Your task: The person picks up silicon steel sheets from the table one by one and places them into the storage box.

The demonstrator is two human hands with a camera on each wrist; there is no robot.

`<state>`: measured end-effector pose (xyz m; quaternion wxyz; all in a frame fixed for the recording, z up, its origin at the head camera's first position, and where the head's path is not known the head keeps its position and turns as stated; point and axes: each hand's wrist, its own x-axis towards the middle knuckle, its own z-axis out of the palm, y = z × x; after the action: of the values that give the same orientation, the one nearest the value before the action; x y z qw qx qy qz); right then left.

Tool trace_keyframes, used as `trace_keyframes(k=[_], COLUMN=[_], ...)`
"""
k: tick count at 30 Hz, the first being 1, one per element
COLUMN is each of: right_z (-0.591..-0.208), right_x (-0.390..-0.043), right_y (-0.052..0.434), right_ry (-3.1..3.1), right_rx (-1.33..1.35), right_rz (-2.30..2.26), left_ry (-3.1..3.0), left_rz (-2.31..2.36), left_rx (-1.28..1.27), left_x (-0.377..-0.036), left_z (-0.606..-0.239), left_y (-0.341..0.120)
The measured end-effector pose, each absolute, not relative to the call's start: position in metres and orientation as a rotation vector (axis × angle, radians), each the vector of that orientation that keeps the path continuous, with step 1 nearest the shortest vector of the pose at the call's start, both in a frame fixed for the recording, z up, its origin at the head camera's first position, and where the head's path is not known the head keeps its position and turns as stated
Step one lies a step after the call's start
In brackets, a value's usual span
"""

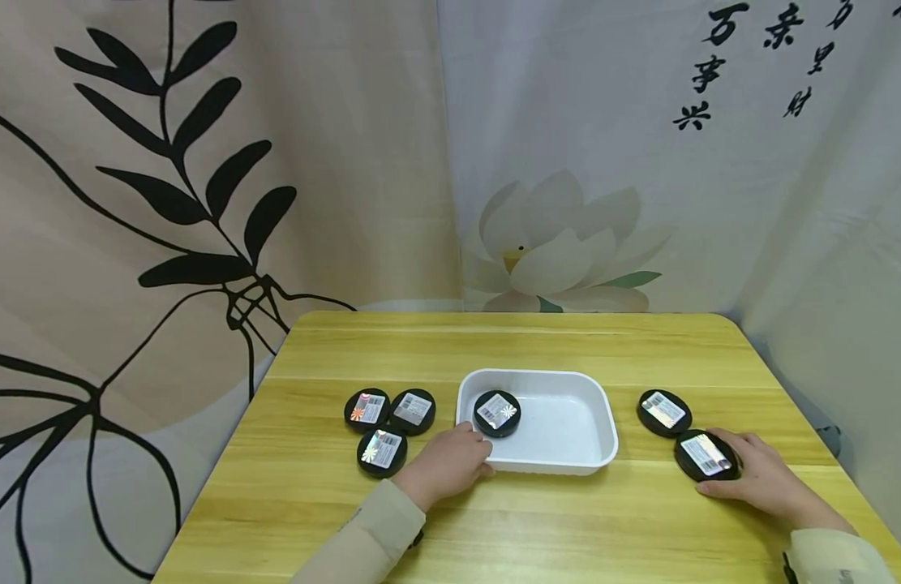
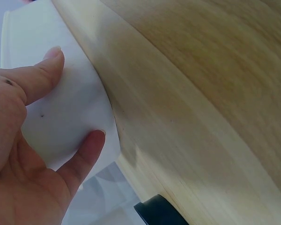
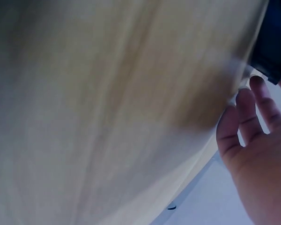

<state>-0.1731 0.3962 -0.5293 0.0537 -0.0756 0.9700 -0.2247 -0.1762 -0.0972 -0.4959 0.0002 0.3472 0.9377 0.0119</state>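
My left hand [image 1: 453,462] holds the front left corner of a white plastic tray [image 1: 559,468]. In the left wrist view, the thumb and a finger of that hand [image 2: 33,154] lie against the tray's outer wall [image 2: 70,108]. Inside the tray, at its left end, lies a round black tub [image 1: 497,414] with a white barcode label on top. My right hand [image 1: 760,478] grips a similar round black tub [image 1: 705,455] between thumb and fingers at the table's right. Just behind it sits another black tub [image 1: 664,413].
Left of the tray, three more labelled black tubs [image 1: 367,408] stand close together on the wooden table [image 1: 567,535]. A printed curtain [image 1: 362,162] hangs behind the table's back edge.
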Motion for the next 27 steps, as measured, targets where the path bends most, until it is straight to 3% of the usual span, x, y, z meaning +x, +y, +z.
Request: trace_keyframes(k=[15,27], right_z=[-0.528,-0.501], right_x=[-0.171,-0.174], right_y=[0.400,0.393], right_ry=[2.876,2.863], right_rx=[-0.176,-0.084], right_rz=[-0.806,-0.792], left_ry=[2.948,2.943], left_rz=[0.049,0.041], left_rx=[1.075,1.057], left_x=[-0.178,-0.181], left_z=[-0.500,-0.504], left_y=[-0.097,-0.096])
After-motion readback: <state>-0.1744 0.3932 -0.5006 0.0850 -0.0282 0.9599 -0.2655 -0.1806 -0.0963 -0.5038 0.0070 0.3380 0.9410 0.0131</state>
